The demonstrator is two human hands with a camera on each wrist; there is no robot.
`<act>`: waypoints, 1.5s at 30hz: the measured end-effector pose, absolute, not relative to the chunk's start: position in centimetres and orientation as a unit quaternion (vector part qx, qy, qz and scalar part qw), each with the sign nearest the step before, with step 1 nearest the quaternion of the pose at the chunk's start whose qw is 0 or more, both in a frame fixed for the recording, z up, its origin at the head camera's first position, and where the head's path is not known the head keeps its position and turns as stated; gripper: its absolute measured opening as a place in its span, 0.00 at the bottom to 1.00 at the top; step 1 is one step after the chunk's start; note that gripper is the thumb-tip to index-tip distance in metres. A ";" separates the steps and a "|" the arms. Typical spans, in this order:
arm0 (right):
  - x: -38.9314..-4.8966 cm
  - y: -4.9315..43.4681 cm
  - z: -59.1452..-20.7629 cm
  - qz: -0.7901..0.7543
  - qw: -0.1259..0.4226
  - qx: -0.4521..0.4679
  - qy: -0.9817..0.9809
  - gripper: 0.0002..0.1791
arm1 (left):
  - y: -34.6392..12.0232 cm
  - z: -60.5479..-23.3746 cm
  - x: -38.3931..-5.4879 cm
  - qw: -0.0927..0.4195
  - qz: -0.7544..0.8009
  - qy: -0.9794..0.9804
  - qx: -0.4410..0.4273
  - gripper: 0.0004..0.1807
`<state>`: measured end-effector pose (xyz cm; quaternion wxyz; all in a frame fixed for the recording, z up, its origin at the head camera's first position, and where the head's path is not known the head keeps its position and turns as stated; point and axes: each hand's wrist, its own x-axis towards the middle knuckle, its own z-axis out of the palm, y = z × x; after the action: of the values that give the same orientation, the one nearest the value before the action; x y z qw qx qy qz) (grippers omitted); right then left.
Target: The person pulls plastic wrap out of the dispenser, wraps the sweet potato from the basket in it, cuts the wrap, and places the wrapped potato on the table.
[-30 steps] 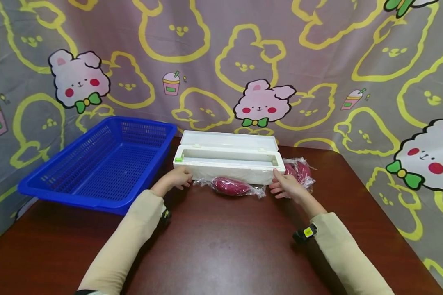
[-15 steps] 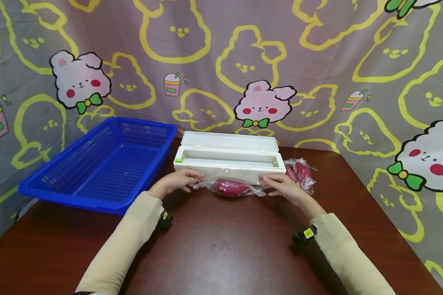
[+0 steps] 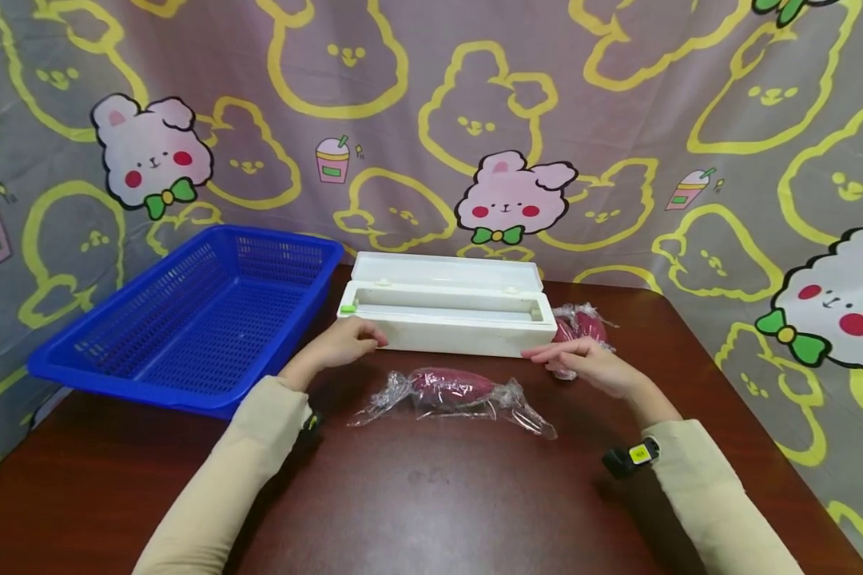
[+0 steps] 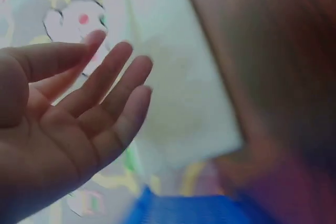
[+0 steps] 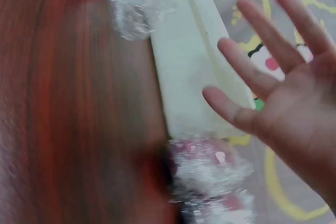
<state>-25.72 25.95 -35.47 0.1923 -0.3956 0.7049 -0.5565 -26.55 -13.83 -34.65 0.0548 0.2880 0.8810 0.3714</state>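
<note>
A purple-red, spindle-shaped item like a sweet potato (image 3: pixel 451 386), wrapped in clear cling film, lies on the table with its film tails spread to both sides. Behind it stands a white cling film dispenser (image 3: pixel 449 334), its lid (image 3: pixel 446 273) raised. My left hand (image 3: pixel 341 342) is by the dispenser's left front corner, fingers loosely bent with nothing between them, as the left wrist view shows. At the right front corner is my right hand (image 3: pixel 593 366), its fingers spread and extended in the right wrist view. Neither hand holds anything.
A blue plastic basket (image 3: pixel 248 379) stands at the left, close to my left forearm. More film-wrapped purple-red items (image 3: pixel 590 323) lie right of the dispenser, partly behind my right hand. A patterned curtain (image 3: pixel 395 104) hangs behind the brown table (image 3: pixel 431 495).
The wrapped item has come away from the dispenser's front towards me, its film tails now loose. My hands have left the film ends and moved apart, left and right.
</note>
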 end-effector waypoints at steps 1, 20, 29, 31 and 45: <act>-25.6 25.7 -35.2 -0.537 0.168 -0.373 0.737 0.15 | -13.3 -34.3 -26.3 0.029 0.352 0.885 0.304 0.09; -22.3 17.0 -36.7 -0.190 0.074 -0.430 0.879 0.42 | -7.4 -35.1 -22.6 0.019 0.128 0.876 0.464 0.34; -23.0 16.9 -37.5 -0.191 0.076 -0.410 0.889 0.50 | -6.9 -36.1 -23.3 0.049 0.133 0.898 0.415 0.46; -23.2 16.8 -37.6 -0.190 0.073 -0.405 0.891 0.50 | -6.8 -36.4 -23.6 0.048 0.131 0.901 0.412 0.47; -24.1 16.4 -38.5 -0.157 0.018 -0.416 0.895 0.42 | -6.2 -37.5 -24.4 0.009 0.096 0.904 0.417 0.33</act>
<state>-24.08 16.37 -38.51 0.0185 -0.4163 0.8953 -0.1574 -24.45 -6.16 -37.51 0.0089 0.4169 0.9038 0.0959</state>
